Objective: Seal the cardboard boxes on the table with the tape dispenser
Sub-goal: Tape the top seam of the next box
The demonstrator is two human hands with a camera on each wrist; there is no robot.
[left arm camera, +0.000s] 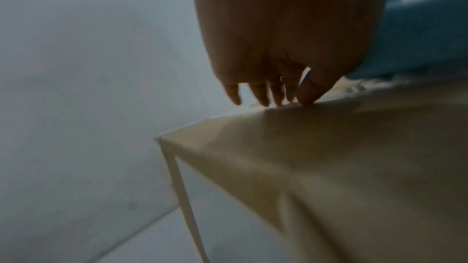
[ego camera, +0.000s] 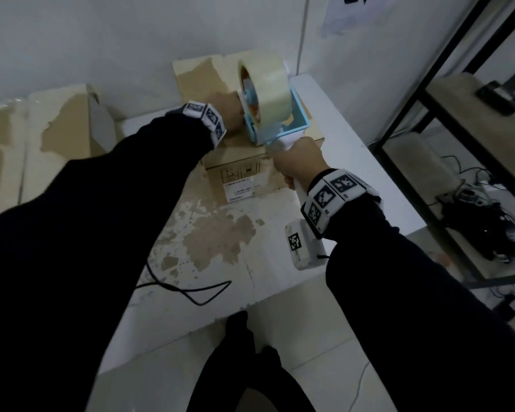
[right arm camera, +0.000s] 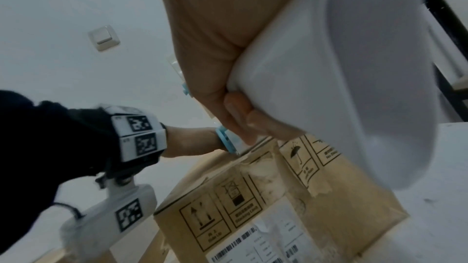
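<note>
A brown cardboard box [ego camera: 238,171] with printed symbols and a label stands on the white table [ego camera: 354,179] against the wall. My left hand [ego camera: 230,114] lies on the box top with its straight fingertips [left arm camera: 263,100] touching the cardboard [left arm camera: 329,157]. My right hand [ego camera: 299,162] grips the white handle [right arm camera: 341,67] of the blue tape dispenser [ego camera: 280,132]. The dispenser's front end sits at the near top edge of the box, just right of my left hand. Its large roll of clear tape [ego camera: 268,84] stands above the box top.
A second, larger cardboard box [ego camera: 63,123] stands at the left against the wall. A black cable [ego camera: 191,289] lies near the table's front edge. A black metal shelf [ego camera: 446,108] stands to the right, with cables and gear on the floor [ego camera: 488,218].
</note>
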